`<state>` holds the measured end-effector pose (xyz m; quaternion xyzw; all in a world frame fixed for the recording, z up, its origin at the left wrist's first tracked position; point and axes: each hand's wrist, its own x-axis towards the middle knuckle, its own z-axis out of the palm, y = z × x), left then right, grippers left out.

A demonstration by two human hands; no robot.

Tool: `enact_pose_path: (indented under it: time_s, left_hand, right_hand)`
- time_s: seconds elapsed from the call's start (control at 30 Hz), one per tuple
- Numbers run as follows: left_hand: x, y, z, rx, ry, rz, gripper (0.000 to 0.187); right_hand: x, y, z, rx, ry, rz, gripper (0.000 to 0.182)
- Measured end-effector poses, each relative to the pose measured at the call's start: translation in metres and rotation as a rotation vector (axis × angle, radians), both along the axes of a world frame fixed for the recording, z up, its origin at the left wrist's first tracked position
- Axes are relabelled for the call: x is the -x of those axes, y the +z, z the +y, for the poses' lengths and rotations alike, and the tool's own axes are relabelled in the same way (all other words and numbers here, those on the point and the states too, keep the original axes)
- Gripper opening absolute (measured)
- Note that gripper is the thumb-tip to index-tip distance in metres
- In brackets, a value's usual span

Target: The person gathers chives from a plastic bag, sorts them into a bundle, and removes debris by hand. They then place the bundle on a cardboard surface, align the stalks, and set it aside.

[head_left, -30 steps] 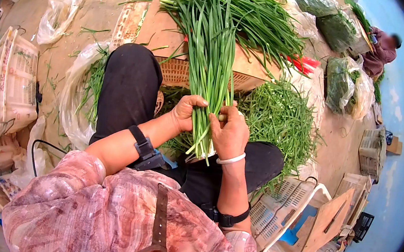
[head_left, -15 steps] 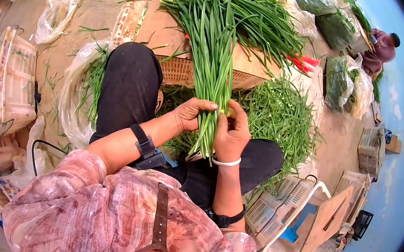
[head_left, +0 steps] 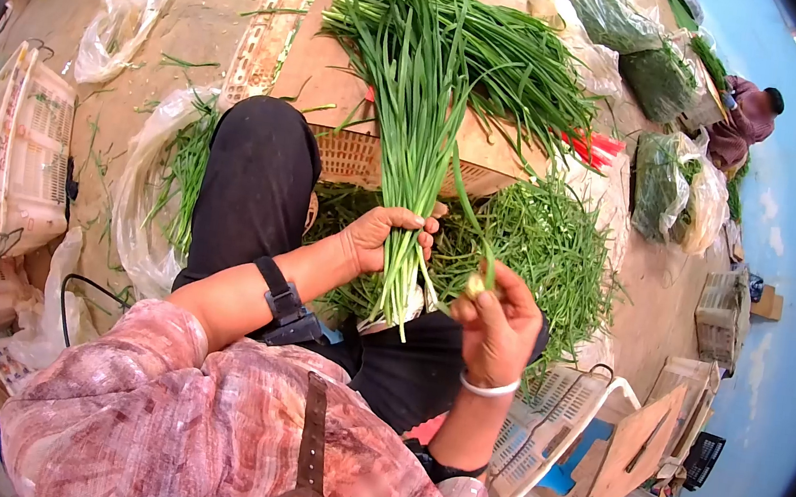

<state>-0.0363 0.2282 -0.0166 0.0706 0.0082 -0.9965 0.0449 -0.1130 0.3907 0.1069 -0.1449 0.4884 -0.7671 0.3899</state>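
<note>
A bunch of long green stalks lies over the board's near edge, its pale ends hanging above my lap. My left hand is wrapped round it near those ends. To the right, my right hand pinches a single green leaf with a yellowish bit at the fingertips, apart from the bunch. More green stalks are piled on the brown board, which rests on a plastic crate. Loose trimmings heap below it on the right.
A clear plastic bag with greens lies left of my knee. White crates stand at left and lower right. Filled bags and a person are at the upper right. A blue wall runs along the right.
My right hand has moved away from the bunch, down and to the right, with a leaf pulled out of it. My left hand still grips the bunch. The view has shifted slightly.
</note>
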Motion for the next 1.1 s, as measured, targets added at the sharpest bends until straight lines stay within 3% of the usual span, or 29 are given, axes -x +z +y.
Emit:
enact_pose_path:
  time_s: [0.07, 0.13, 0.2, 0.23, 0.3, 0.33, 0.4, 0.47, 0.5, 0.6, 0.73, 0.8, 0.87, 0.93, 1.0, 1.1]
  left_hand:
    - [0.001, -0.005, -0.004, -0.017, -0.007, 0.016, 0.038]
    - [-0.001, -0.005, -0.004, 0.005, 0.006, 0.003, 0.038]
    - [-0.003, -0.005, -0.004, 0.045, -0.006, 0.001, 0.046]
    - [-0.003, -0.003, -0.003, 0.083, -0.006, -0.024, 0.047]
    - [-0.004, 0.007, -0.003, 0.138, -0.001, -0.074, 0.048]
    - [-0.005, 0.009, -0.003, 0.193, 0.007, -0.135, 0.048]
    - [-0.005, 0.004, -0.003, 0.209, 0.007, -0.145, 0.048]
    - [-0.006, 0.004, -0.001, 0.237, 0.013, -0.147, 0.049]
    - [-0.005, 0.004, -0.001, 0.247, 0.007, -0.173, 0.049]
    - [-0.006, 0.004, 0.001, 0.246, -0.001, -0.19, 0.05]
    - [-0.008, 0.009, 0.0, 0.282, -0.005, -0.213, 0.05]
    - [-0.009, 0.01, 0.0, 0.292, 0.005, -0.249, 0.05]
    - [-0.01, 0.006, -0.003, 0.309, -0.011, -0.205, 0.048]
    - [-0.013, 0.013, -0.003, 0.277, -0.016, -0.233, 0.048]
    - [-0.013, 0.013, -0.005, 0.215, -0.053, -0.197, 0.048]
    - [-0.013, 0.018, -0.009, 0.304, -0.049, -0.148, 0.05]
  right_hand:
    - [0.022, 0.013, 0.023, 0.168, 0.044, -0.083, 0.026]
    - [0.065, 0.016, 0.053, 0.354, -0.056, 0.002, 0.024]
    - [0.118, 0.012, 0.089, 0.264, -0.317, 0.086, 0.028]
    - [0.139, 0.001, 0.1, 0.261, -0.319, 0.09, 0.028]
    - [0.161, -0.008, 0.101, -1.045, -0.512, 1.047, 0.037]
    - [0.161, -0.007, 0.094, -1.041, -0.511, 1.053, 0.037]
    - [0.149, -0.003, 0.063, -1.024, -0.42, 1.369, 0.038]
    - [0.126, 0.006, 0.006, -0.688, -0.239, 0.856, 0.032]
    - [0.116, 0.01, -0.024, -0.679, -0.136, 0.818, 0.029]
    - [0.118, -0.02, -0.114, -0.505, 0.026, 0.971, 0.039]
    - [0.121, -0.052, -0.199, -0.709, 0.195, 1.366, 0.039]
    - [0.124, -0.052, -0.211, -0.757, 0.203, 1.479, 0.029]
    - [0.15, -0.049, -0.218, -0.658, 0.035, 1.529, 0.019]
    - [0.183, -0.026, -0.219, -0.599, -0.071, 1.426, 0.015]
    - [0.204, 0.017, -0.208, -0.6, -0.029, 1.221, 0.014]
    - [0.236, 0.046, -0.18, -0.681, -0.006, 1.379, 0.015]
